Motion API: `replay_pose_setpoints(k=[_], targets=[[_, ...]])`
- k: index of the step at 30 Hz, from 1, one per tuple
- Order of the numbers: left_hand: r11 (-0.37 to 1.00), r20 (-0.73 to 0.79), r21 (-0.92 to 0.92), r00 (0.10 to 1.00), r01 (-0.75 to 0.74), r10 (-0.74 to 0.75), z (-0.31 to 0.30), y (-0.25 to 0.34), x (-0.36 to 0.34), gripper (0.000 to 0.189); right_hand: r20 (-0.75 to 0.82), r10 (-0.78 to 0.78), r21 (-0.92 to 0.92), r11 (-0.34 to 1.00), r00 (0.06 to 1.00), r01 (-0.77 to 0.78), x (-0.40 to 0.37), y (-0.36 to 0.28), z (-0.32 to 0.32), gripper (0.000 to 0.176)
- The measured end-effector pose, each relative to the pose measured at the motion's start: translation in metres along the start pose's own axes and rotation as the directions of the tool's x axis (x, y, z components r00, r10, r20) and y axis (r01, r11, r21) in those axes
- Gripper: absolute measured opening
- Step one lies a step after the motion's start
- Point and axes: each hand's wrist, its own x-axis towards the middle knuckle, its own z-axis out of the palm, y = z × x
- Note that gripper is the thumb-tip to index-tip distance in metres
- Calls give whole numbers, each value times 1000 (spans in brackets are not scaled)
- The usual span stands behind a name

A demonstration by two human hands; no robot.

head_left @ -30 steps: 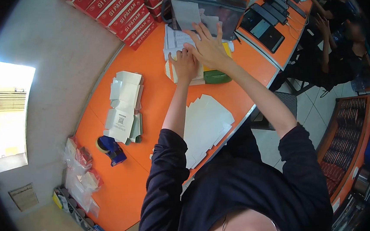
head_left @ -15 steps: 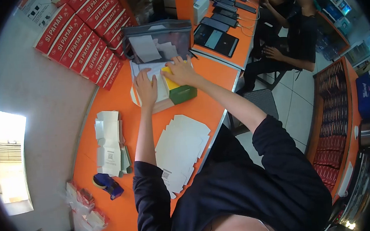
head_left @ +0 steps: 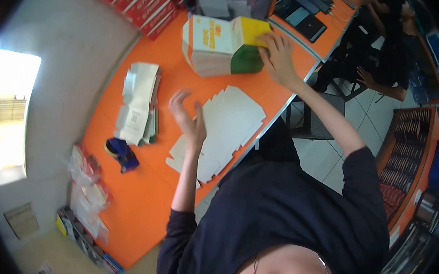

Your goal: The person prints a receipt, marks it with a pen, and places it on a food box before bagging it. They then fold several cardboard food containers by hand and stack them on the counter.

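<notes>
A thick stack of flat cartons (head_left: 220,44), white, orange, yellow and green, stands on the orange table (head_left: 146,194). My right hand (head_left: 276,55) grips its right end, fingers over the yellow and green part. My left hand (head_left: 189,120) hovers open, fingers spread, above a fanned pile of flat white carton blanks (head_left: 224,129) near the table's front edge. It holds nothing.
A second pile of white blanks (head_left: 137,105) lies to the left, with a blue tape dispenser (head_left: 123,154) in front of it. Red boxes (head_left: 150,6) are stacked at the back. Tablets (head_left: 303,19) lie on a neighbouring desk where other people sit. Plastic bags (head_left: 87,191) lie at the left edge.
My right hand has pulled the carton stack up and toward me. My left hand has left the stack and drawn back over the white blanks. The view has shifted.
</notes>
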Motion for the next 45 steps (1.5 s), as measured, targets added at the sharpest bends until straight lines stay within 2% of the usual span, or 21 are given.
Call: replay_pose_setpoints(k=[1,3,4,5,6,7,8,9,10,12,13,18,22,24,30,33,36,40,42,44,45], targets=[[983,-57,-9,982,183,-183,-14,-15,-32,30,130,25,46,998,991,-31,-25,-11,-5,36],[865,-165,273,906,421,-389,-39,-65,-108,48,396,82,71,990,915,-119,-79,-30,4,37],[742,-216,366,826,562,-520,-49,-83,-146,57,528,116,44,985,841,-164,-104,-36,18,38],[589,-279,439,726,678,-628,-56,-95,-175,66,541,102,56,986,835,-157,-123,-39,32,38],[575,-292,440,716,690,-635,-58,-97,-189,66,551,204,-31,974,809,-224,-136,-45,43,41],[422,-317,402,556,813,-768,-59,-99,-202,71,549,304,-120,950,778,-287,-147,-48,52,44],[251,-333,356,373,900,-866,-60,-95,-206,76,558,292,-111,954,777,-278,-147,-54,55,44],[351,-283,402,479,846,-831,-59,-90,-210,70,533,314,-108,946,786,-305,-147,-60,58,48],[342,-292,398,471,851,-833,-58,-90,-212,70,507,340,-105,937,792,-334,-148,-67,61,52],[558,-115,218,588,801,-800,-55,-98,-213,64,500,379,-134,922,778,-363,-145,-76,63,54],[578,-97,145,593,803,-799,-49,-101,-211,58,486,424,-169,904,764,-394,-143,-77,63,56],[624,-102,171,643,763,-759,-34,-93,-202,58,483,492,-111,855,725,-506,-139,-62,66,57],[590,-119,193,615,784,-779,-32,-94,-199,61,523,501,-31,820,689,-572,-138,-53,64,55],[514,-135,219,548,829,-825,-34,-91,-194,62,504,527,-21,799,684,-601,-139,-53,64,54],[523,-113,247,560,816,-821,-34,-105,-198,61,440,582,34,751,684,-660,-143,-61,63,51],[449,-92,186,471,874,-877,-36,-102,-190,57,412,566,82,757,714,-648,-143,-63,62,50],[413,-58,175,428,894,-902,-39,-99,-186,59,402,538,102,778,741,-620,-142,-66,61,51],[448,-54,232,471,864,-880,-40,-107,-188,60,377,538,103,785,754,-611,-146,-70,63,52],[338,-60,309,373,889,-926,-40,-90,-172,67,371,536,104,787,758,-608,-147,-68,63,53],[419,-167,455,538,786,-827,-35,-45,-142,73,441,525,124,767,728,-629,-150,-66,64,54],[660,-109,334,723,673,-683,-34,-43,-128,73,444,519,167,753,731,-636,-160,-61,76,55]])
